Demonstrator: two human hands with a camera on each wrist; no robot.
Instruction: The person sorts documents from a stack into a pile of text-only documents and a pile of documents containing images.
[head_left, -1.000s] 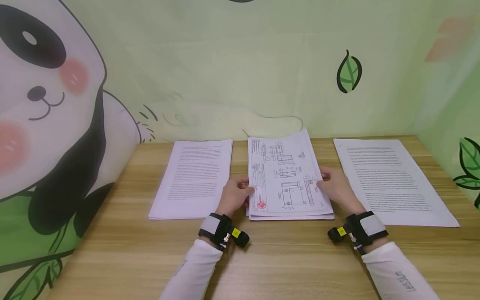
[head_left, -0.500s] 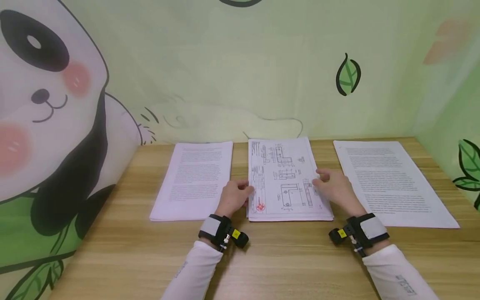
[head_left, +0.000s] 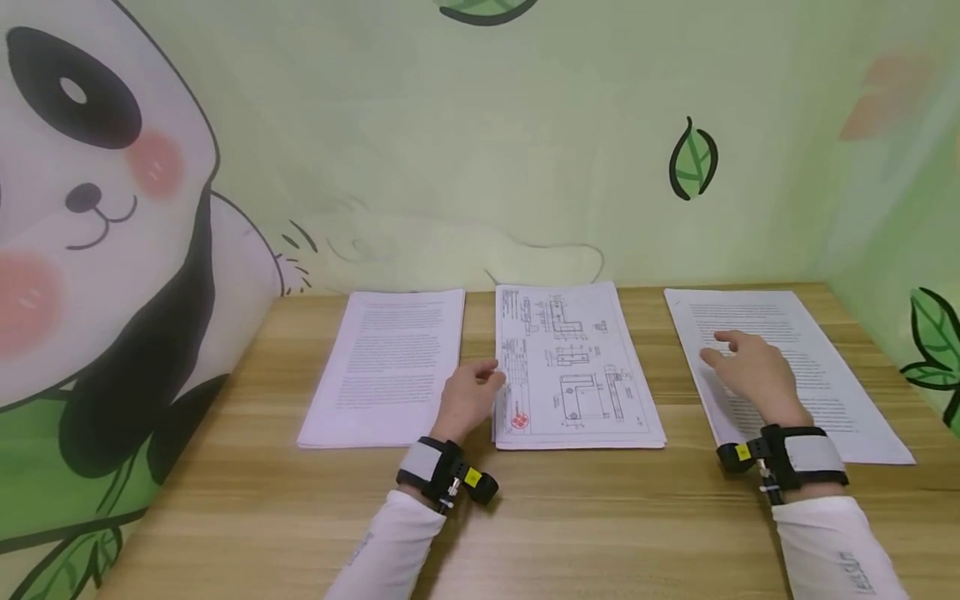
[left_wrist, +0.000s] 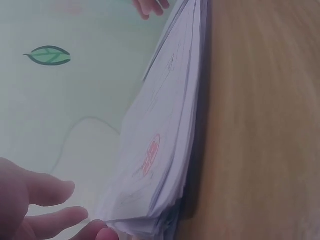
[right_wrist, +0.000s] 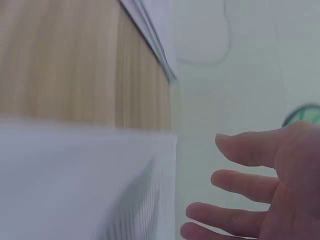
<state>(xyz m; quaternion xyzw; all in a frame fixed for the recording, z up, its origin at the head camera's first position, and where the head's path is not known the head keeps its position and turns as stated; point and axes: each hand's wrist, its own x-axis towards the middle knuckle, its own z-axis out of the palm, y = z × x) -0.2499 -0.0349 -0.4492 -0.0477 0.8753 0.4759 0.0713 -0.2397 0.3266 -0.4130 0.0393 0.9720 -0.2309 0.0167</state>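
Note:
The middle paper stack [head_left: 592, 350] has a technical drawing with a red round stamp [left_wrist: 151, 155] on its top sheet. My left hand [head_left: 468, 398] is at this stack's left edge, thumb and fingers apart; in the left wrist view the lower fingertips [left_wrist: 100, 231] are at the sheets' edge. My right hand [head_left: 752, 373] hovers over the left part of the right stack of printed text [head_left: 832, 392], holding nothing. In the right wrist view its fingers [right_wrist: 245, 185] are spread above that stack, whose near edge is blurred.
Another stack of printed text [head_left: 390, 367] lies to the left, partly behind my left hand. All the stacks lie on a wooden table [head_left: 585, 517]. Behind it hangs a green wall cloth [head_left: 420, 150] with a panda and leaves.
My right hand has let go of the middle stack's right edge and moved right, over the right stack. The drawing sheets now lie flatter and more even. My left hand has stayed put.

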